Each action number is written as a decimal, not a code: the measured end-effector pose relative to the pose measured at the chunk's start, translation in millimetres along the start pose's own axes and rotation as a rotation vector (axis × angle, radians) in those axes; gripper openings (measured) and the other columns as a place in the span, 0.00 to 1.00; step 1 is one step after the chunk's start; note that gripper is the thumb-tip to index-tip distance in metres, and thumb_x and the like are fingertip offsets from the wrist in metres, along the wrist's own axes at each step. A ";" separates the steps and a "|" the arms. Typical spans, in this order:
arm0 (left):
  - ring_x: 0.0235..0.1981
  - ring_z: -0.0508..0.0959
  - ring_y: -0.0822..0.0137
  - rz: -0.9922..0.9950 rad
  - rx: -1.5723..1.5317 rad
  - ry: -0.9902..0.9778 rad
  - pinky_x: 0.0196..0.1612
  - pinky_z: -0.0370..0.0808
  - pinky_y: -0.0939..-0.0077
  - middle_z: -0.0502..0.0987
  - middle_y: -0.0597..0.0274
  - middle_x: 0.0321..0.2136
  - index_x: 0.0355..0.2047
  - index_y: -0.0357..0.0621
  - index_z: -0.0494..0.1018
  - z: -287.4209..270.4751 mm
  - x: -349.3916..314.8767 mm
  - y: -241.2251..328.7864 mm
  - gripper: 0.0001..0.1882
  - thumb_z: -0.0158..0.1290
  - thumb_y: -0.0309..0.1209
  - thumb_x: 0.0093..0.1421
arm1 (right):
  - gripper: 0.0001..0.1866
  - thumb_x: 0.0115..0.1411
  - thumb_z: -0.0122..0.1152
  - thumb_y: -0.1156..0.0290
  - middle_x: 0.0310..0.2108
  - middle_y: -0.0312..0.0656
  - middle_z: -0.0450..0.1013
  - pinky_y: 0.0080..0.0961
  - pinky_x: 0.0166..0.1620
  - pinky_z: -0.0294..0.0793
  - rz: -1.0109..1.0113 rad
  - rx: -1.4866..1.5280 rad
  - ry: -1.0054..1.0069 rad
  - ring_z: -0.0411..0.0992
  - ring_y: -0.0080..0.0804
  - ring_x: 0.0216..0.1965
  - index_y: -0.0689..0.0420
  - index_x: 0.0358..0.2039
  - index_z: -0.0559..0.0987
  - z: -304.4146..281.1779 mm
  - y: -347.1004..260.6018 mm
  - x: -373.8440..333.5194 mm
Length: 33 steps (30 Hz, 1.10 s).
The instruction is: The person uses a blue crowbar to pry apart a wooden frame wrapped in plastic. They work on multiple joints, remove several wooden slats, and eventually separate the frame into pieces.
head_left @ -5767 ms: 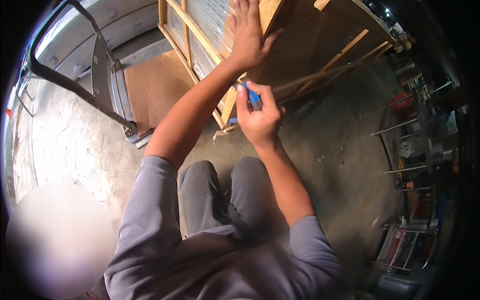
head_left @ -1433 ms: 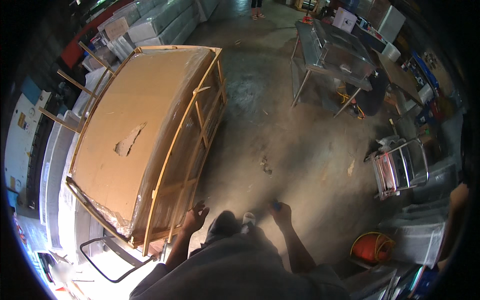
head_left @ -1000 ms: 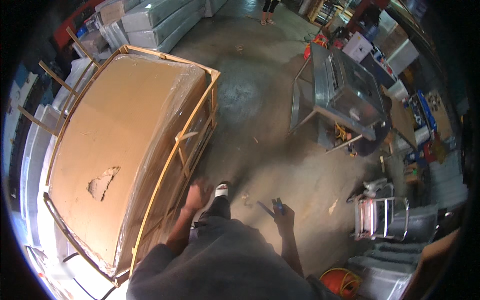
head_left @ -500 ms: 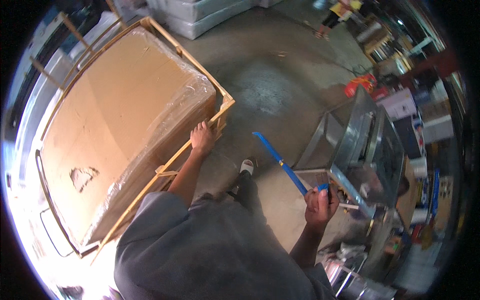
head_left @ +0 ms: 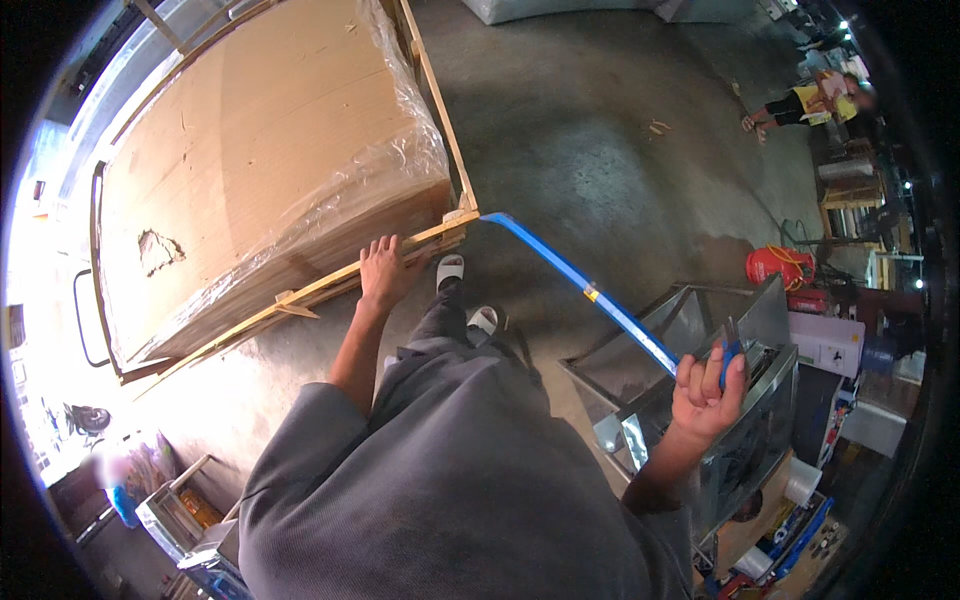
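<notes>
A large cardboard box (head_left: 270,130) wrapped in clear plastic stands at the left inside a frame of thin wooden slats. My left hand (head_left: 384,275) is closed over the near wooden slat (head_left: 340,272). In my right hand (head_left: 708,395) is a long blue pry bar (head_left: 625,318) with a yellow label. Its bent far end meets the frame's corner, touching it or just in front; I cannot tell which. The same hand also holds a small blue-handled tool (head_left: 731,352) with a metal tip, its kind unclear.
A metal cabinet (head_left: 690,340) stands close to my right arm. Farther right are a red gas cylinder (head_left: 778,265) and stacked boxes (head_left: 828,342). A person in yellow (head_left: 825,100) is at the far right. Wood scraps (head_left: 657,127) lie on the concrete floor.
The blue pry bar's bent end has come from apart to the wooden frame's corner. My right hand has risen with both tools. The left hand keeps to the slat. My view has shifted.
</notes>
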<state>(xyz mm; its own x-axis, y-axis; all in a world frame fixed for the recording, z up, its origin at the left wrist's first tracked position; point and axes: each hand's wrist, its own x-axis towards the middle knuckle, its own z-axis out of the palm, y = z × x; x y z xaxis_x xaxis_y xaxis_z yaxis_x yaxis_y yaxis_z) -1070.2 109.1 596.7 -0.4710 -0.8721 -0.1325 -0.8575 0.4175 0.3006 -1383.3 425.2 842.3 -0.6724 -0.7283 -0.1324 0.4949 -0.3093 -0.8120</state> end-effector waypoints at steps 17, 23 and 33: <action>0.42 0.80 0.53 0.001 -0.234 0.000 0.47 0.72 0.60 0.81 0.51 0.36 0.38 0.43 0.77 20.2 48.0 39.5 0.25 0.54 0.54 0.60 | 0.20 0.69 0.47 0.53 0.10 0.25 0.47 0.25 0.25 0.53 0.107 -0.042 -0.045 0.41 0.19 0.11 0.60 0.44 0.74 10.3 -9.3 85.7; 0.34 0.81 0.50 0.062 -0.234 -0.100 0.38 0.76 0.57 0.81 0.50 0.30 0.34 0.44 0.77 22.7 57.4 25.6 0.22 0.54 0.52 0.60 | 0.22 0.70 0.46 0.54 0.10 0.26 0.49 0.24 0.21 0.49 0.122 0.036 -0.015 0.43 0.19 0.10 0.62 0.49 0.72 7.2 -14.2 91.5; 0.33 0.81 0.48 0.101 -0.286 -0.374 0.37 0.78 0.55 0.81 0.47 0.28 0.35 0.44 0.78 1.2 77.1 14.3 0.21 0.53 0.51 0.62 | 0.22 0.73 0.39 0.52 0.11 0.27 0.53 0.26 0.22 0.52 0.068 -0.130 -0.113 0.44 0.18 0.10 0.58 0.49 0.69 18.7 -24.8 84.3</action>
<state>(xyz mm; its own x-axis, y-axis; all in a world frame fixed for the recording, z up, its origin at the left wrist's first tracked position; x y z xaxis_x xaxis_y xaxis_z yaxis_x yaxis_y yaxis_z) -1119.0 48.1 589.7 -0.6360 -0.6571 -0.4046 -0.7372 0.3624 0.5703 -1442.0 360.1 862.0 -0.5698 -0.8114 -0.1306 0.4572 -0.1809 -0.8708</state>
